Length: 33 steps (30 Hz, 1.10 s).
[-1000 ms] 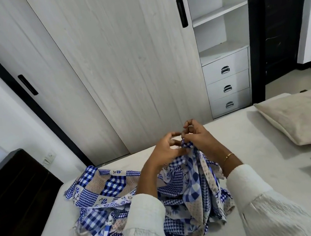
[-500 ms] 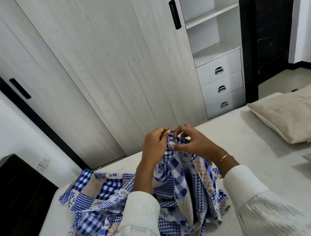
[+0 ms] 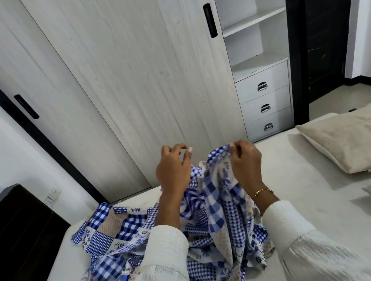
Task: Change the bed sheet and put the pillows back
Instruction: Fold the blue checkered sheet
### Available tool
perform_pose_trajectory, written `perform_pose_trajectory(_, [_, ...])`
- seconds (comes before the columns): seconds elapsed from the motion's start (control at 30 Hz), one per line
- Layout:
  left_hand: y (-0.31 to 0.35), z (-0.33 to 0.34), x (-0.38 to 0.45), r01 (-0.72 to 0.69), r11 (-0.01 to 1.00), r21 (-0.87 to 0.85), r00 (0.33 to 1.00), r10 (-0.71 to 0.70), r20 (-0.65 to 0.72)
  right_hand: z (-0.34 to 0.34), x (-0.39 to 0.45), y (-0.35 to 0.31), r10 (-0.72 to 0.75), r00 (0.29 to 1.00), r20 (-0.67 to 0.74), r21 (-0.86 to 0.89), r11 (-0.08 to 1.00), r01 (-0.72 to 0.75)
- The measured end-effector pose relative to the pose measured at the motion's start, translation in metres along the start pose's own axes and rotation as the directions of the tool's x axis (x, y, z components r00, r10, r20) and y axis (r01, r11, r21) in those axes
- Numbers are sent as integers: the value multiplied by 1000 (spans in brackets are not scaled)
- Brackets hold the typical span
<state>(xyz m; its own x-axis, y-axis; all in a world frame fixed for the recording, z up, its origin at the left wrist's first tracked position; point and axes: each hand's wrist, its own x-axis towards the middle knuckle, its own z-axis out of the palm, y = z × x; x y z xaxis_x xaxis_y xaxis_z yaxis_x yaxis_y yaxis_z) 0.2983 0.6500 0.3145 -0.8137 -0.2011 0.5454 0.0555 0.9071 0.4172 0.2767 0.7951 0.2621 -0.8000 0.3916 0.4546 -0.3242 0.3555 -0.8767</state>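
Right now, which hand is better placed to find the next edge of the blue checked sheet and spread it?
Left. The left hand is raised beside the blue-and-white checked patchwork sheet with no visible grip on it, fingers loosely curled. The right hand already pinches the lifted edge and should probably hold it.

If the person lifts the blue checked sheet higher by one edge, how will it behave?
The sheet is probably floppy: it hangs in folds below the right hand pinching its edge. It seems light, since fingertips alone hold it up. The rest lies bunched on the mattress, so it would likely trail and unfold, not rise stiffly.
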Motion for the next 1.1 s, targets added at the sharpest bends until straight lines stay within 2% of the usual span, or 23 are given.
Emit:
perform_pose_trajectory(0.07, [-2,-5,1,148,988,-48,963,-155,-222,-4,3,1,86,984,-159,16,996,-84])
perform_pose_trajectory(0.13, [-6,-13,5,262,951,-164,868,-307,-391,-9,7,4,156,952,-265,33,988,-153])
perform_pose_trajectory(0.2, [-12,-19,11,286,930,-232,811,-364,-457,-12,10,8,208,932,-298,39,978,-206])
perform_pose_trajectory(0.23, [-13,-20,13,266,935,-235,822,-347,-452,-12,11,10,215,935,-282,33,976,-215])
perform_pose_trajectory(0.3, [-13,-18,14,159,961,-224,920,-227,-319,-9,9,10,174,968,-179,19,985,-174])
perform_pose_trajectory(0.33, [-10,-15,13,84,968,-235,975,-128,-180,-6,7,8,126,987,-95,20,992,-124])
perform_pose_trajectory(0.37, [-6,-11,11,23,967,-255,1000,-25,-7,-3,5,5,65,998,3,32,997,-65])
perform_pose_trajectory(0.43, [4,-1,4,-33,958,-284,953,115,280,3,-1,-2,-58,978,201,83,996,42])
perform_pose_trajectory(0.47, [8,5,2,-32,955,-294,925,140,353,5,-4,-4,-107,954,280,105,991,81])
perform_pose_trajectory(0.57, [13,16,-2,46,942,-331,894,109,434,3,-4,-7,-178,920,351,116,982,146])
perform_pose_trajectory(0.67, [9,22,2,-14,970,-243,888,124,444,-3,2,0,-182,905,384,82,983,163])
perform_pose_trajectory(0.8, [17,18,8,-97,980,-174,934,150,323,0,3,13,-126,886,446,-61,983,170])
perform_pose_trajectory(0.9, [22,15,11,-105,977,-184,973,139,184,1,-1,25,-27,933,359,-145,986,85])
perform_pose_trajectory(1.0, [23,9,17,-31,968,-250,1000,28,-13,-2,-4,42,80,964,254,-243,970,-17])
perform_pose_trajectory(1.1, [24,-2,26,45,932,-358,978,-114,-173,-6,-7,58,141,963,230,-308,949,-66])
